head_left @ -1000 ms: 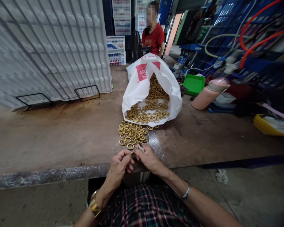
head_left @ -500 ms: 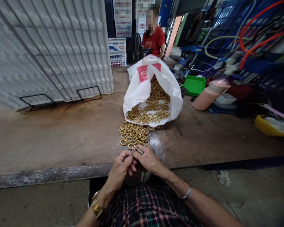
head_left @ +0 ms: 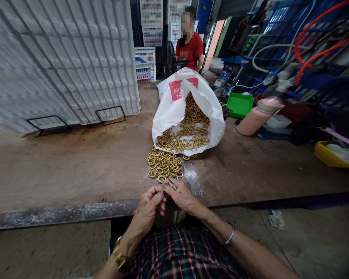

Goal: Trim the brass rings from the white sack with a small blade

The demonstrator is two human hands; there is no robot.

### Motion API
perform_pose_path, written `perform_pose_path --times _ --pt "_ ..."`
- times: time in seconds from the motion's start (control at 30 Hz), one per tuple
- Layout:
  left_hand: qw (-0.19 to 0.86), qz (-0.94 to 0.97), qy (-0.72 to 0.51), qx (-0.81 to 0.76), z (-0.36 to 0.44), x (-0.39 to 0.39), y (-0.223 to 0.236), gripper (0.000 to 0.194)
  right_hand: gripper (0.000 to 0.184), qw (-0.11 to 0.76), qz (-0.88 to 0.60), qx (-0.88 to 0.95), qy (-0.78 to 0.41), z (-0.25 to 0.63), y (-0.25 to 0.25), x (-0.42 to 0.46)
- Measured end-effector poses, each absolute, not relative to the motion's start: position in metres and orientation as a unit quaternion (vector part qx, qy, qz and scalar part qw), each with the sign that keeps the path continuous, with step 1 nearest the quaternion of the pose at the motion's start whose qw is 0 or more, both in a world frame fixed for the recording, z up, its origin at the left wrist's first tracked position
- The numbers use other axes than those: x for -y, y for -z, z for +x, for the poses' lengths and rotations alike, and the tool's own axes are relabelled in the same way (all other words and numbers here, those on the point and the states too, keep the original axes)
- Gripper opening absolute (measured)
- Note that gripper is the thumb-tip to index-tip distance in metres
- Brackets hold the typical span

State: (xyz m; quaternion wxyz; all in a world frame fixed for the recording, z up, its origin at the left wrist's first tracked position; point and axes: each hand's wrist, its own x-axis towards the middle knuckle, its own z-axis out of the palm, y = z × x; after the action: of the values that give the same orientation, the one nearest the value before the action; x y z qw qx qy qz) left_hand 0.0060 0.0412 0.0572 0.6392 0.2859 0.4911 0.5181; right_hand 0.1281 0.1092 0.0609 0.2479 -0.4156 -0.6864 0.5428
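Note:
My left hand (head_left: 149, 203) is closed in a pinch at the table's front edge; what sits between its fingertips is too small to make out. Its fingertips meet those of my right hand (head_left: 182, 197), which is closed around a small pointed metal tool (head_left: 172, 185) with a dark tip. Just beyond both hands lies a loose pile of brass-coloured rings (head_left: 164, 164). Behind the pile, a white plastic bag (head_left: 170, 116) with red print lies with its mouth facing me, and many more such rings (head_left: 195, 114) are inside.
Ribbed white plastic trays (head_left: 99, 62) stand at left on black wire supports (head_left: 110, 114). On the right are a pink bottle (head_left: 257, 116), a green tray (head_left: 240, 105) and a yellow tray (head_left: 325, 157). A person in a red shirt (head_left: 192, 50) is behind the bag.
Almost nothing differs. The view has shifted very slightly, and both hands keep the same pinched pose with the tool still in the right one.

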Motion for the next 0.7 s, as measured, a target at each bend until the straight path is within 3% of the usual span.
perform_pose_path --times 0.17,0.3,0.53,0.7 --pt "0.635 0.284 -0.512 -0.504 0.008 -0.04 -0.059 0.029 0.024 0.256 -0.424 0.666 -0.558 0.128 -0.055 -0.113" --pt "0.625 0.282 -0.517 -0.513 0.007 -0.04 -0.057 0.031 0.022 0.255 -0.45 0.702 -0.489 0.133 -0.047 -0.116" --pt "0.593 0.312 -0.513 -0.536 0.005 -0.041 -0.056 0.032 0.018 0.133 -0.407 0.853 -0.298 0.138 -0.048 -0.106" --pt "0.576 0.314 -0.507 -0.559 0.005 -0.039 -0.054 0.032 0.021 0.084 -0.417 0.868 -0.258 0.134 -0.053 -0.104"
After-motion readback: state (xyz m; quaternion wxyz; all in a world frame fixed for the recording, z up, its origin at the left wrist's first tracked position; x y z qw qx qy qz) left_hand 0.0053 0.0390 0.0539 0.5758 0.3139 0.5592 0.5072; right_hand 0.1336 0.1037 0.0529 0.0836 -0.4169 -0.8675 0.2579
